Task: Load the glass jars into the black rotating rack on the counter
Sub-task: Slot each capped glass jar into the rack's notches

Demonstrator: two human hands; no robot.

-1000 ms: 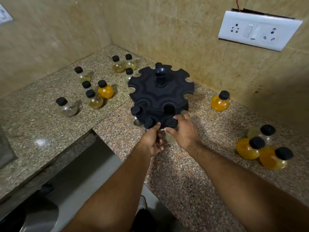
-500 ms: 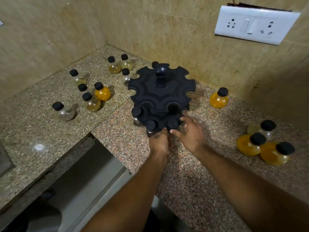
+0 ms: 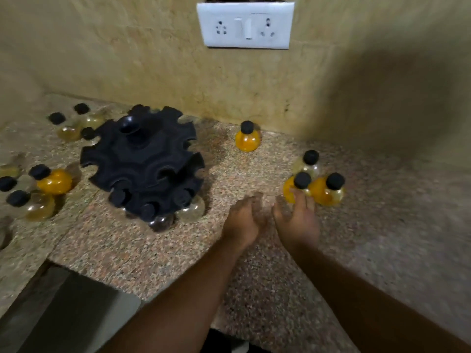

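Hovering side by side over the counter, the left hand keeps loose, slightly curved fingers around nothing, while the right hand holds its fingers straight and close together, tips touching an orange jar in a cluster toward the right edge. The black rack stands near the back wall with loaded jars in its front slots; loose jars sit by the left edge.
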